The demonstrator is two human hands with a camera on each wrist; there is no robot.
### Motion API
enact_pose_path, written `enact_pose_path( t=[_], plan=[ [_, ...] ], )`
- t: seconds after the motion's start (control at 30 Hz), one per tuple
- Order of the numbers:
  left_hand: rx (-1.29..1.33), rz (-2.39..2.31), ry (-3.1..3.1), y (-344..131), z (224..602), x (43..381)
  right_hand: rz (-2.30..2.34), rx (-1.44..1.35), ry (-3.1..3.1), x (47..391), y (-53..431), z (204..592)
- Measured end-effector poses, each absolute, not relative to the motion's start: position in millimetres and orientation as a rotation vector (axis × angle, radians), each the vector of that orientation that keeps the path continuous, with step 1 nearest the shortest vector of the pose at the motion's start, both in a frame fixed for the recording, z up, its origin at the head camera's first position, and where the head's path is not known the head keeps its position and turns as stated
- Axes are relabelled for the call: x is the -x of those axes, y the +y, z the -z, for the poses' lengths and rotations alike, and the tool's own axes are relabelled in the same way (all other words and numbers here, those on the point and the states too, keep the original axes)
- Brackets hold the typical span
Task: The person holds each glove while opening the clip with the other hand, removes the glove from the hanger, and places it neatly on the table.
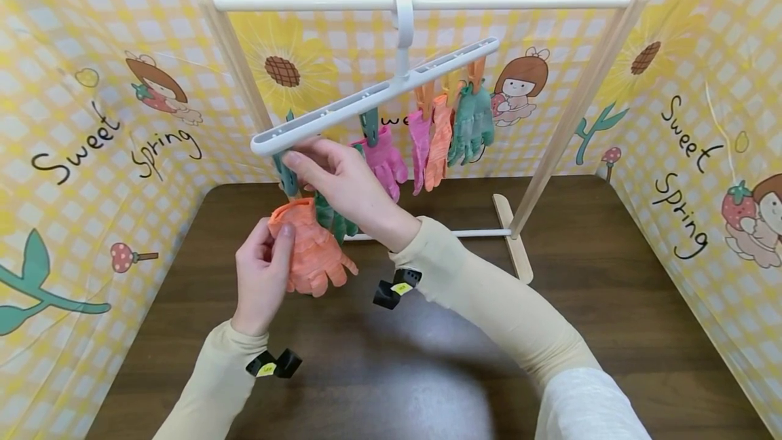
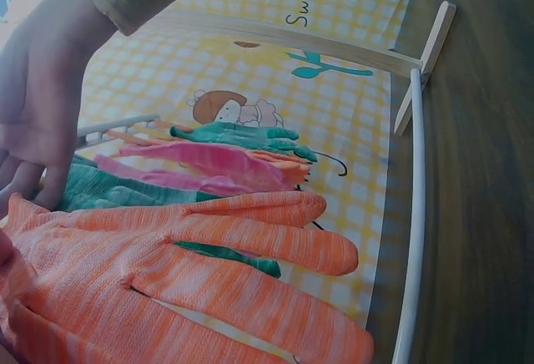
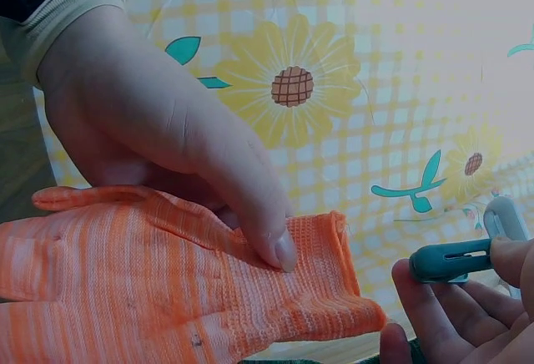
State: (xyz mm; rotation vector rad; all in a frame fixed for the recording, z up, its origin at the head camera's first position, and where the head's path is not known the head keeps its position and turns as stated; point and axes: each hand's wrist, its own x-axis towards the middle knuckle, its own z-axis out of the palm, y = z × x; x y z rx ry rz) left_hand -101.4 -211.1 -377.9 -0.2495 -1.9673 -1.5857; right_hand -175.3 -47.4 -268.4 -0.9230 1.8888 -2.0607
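My left hand [image 1: 263, 277] pinches an orange knit glove [image 1: 314, 250] by its cuff, thumb on the front; the glove's fingers point down and to the right. Up at the low left end of the white hanger [image 1: 366, 97], my right hand [image 1: 348, 185] holds a teal clothespin [image 3: 450, 260] between thumb and fingers. In the right wrist view the cuff is close to this clothespin, with a small gap between them. Right behind the orange glove hangs a green glove [image 1: 336, 219], partly hidden by it and by my right hand.
Farther along the hanger hang pink gloves [image 1: 386, 161], another orange glove [image 1: 438, 144] and green gloves [image 1: 473, 121], on teal, orange and yellow clothespins. The tilted hanger hooks over the white bar [image 1: 519, 1] of a wooden-legged rack on a dark wooden table [image 1: 342, 379]. Patterned cloth surrounds it.
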Motion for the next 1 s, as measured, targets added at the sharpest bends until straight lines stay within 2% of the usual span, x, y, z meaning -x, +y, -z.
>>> enact_pose_path(
  t=[0.53,1.0],
  plan=[
    [0.23,1.582,-1.994,-212,381,98,2.029,1.03,2.078,165,-38,276],
    [0.149,1.523,-2.051,-226,385,96,1.929,1.019,2.297,163,8,307]
  ],
)
